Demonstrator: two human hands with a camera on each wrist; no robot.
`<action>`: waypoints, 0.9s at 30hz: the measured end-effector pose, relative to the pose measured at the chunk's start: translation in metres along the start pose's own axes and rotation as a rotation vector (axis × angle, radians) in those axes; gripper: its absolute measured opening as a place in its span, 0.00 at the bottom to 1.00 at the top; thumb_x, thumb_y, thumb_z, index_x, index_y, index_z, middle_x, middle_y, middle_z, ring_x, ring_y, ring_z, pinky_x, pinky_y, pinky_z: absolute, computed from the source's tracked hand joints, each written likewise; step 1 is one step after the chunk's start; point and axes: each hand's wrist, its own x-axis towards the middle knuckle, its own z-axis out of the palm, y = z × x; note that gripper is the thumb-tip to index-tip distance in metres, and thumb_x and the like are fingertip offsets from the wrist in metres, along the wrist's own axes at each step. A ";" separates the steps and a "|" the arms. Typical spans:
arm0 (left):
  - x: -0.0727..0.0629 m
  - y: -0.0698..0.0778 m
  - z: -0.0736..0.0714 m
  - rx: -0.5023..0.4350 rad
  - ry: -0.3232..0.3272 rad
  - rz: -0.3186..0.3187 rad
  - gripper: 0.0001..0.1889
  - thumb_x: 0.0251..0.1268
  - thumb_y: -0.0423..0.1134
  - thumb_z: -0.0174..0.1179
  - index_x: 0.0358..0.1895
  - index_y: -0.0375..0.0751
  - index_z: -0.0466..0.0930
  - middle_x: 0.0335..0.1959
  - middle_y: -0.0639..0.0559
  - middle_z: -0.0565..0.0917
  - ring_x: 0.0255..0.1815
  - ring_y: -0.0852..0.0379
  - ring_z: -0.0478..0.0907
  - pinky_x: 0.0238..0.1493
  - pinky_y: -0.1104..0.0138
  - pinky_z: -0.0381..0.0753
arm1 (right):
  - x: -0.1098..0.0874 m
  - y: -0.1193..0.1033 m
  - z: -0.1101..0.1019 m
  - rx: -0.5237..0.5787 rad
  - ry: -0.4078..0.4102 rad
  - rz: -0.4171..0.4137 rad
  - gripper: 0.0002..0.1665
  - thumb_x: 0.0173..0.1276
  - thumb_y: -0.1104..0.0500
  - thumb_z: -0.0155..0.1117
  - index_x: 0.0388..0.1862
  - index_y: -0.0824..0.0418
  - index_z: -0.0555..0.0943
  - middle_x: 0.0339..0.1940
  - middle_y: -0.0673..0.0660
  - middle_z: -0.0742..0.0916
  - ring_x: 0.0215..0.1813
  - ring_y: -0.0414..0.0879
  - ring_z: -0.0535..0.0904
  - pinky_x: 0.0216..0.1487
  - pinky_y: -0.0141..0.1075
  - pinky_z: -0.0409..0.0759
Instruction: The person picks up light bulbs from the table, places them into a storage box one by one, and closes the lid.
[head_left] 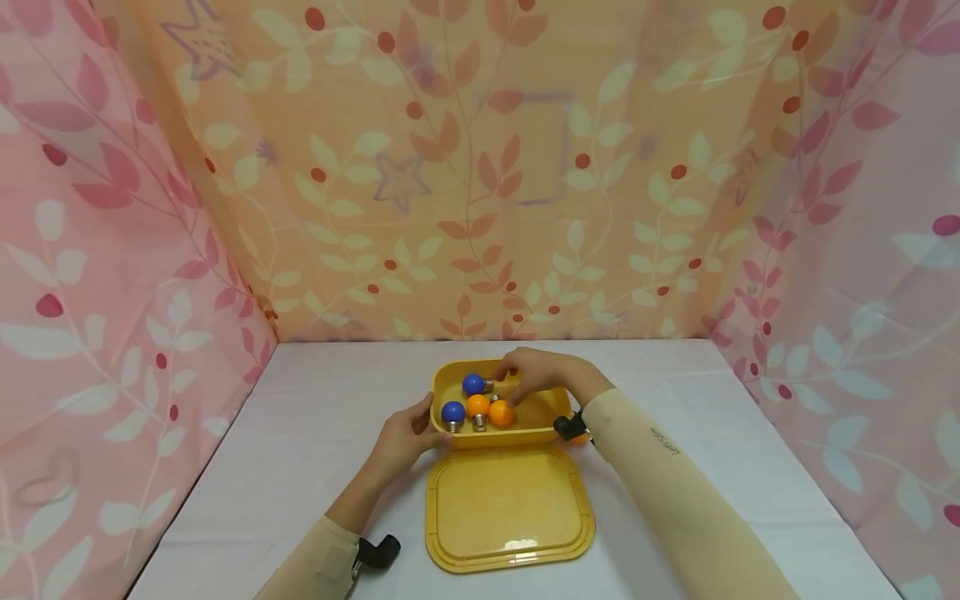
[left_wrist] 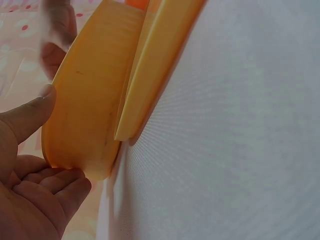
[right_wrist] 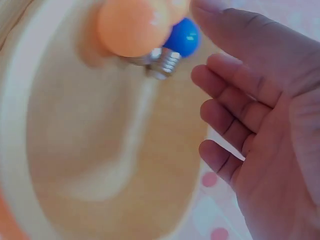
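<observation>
A yellow plastic box (head_left: pixel 540 410) holds two blue light bulbs and two orange ones, all with metal screw bases. One blue bulb (head_left: pixel 453 412) lies at the near left, the other blue bulb (head_left: pixel 473 384) behind it. The orange bulbs sit together, the right-hand orange bulb (head_left: pixel 502 413) beneath my right hand (head_left: pixel 534 371). That hand reaches in over the far rim, fingers loosely bent and nothing in its palm in the right wrist view. My left hand (head_left: pixel 401 437) grips the box's left end, thumb at the near rim and fingers against the side.
A yellow lid (head_left: pixel 510 508) lies flat on the white tabletop (head_left: pixel 300 467), just in front of the box. Something orange (head_left: pixel 579 438) shows partly behind my right wrist, outside the box. Patterned cloth (head_left: pixel 465 208) hangs at the back and both sides.
</observation>
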 end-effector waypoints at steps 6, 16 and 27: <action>0.000 -0.003 0.002 0.015 0.005 -0.012 0.50 0.56 0.47 0.78 0.80 0.40 0.59 0.78 0.44 0.67 0.75 0.47 0.69 0.68 0.58 0.75 | -0.029 0.003 -0.012 0.032 0.126 -0.042 0.31 0.62 0.45 0.78 0.63 0.52 0.82 0.61 0.48 0.84 0.66 0.53 0.75 0.72 0.52 0.74; -0.001 -0.006 -0.001 0.039 0.011 -0.038 0.52 0.54 0.50 0.79 0.80 0.43 0.59 0.78 0.47 0.67 0.75 0.50 0.70 0.67 0.59 0.77 | -0.083 0.005 -0.014 0.148 0.315 -0.068 0.30 0.62 0.41 0.77 0.62 0.43 0.81 0.63 0.46 0.81 0.69 0.51 0.73 0.75 0.61 0.68; 0.002 -0.005 0.002 0.018 0.013 -0.015 0.51 0.54 0.48 0.79 0.79 0.41 0.60 0.77 0.44 0.68 0.75 0.47 0.70 0.67 0.59 0.76 | -0.120 0.026 0.017 0.109 0.661 -0.143 0.25 0.65 0.50 0.77 0.60 0.52 0.83 0.61 0.47 0.85 0.67 0.50 0.75 0.72 0.59 0.71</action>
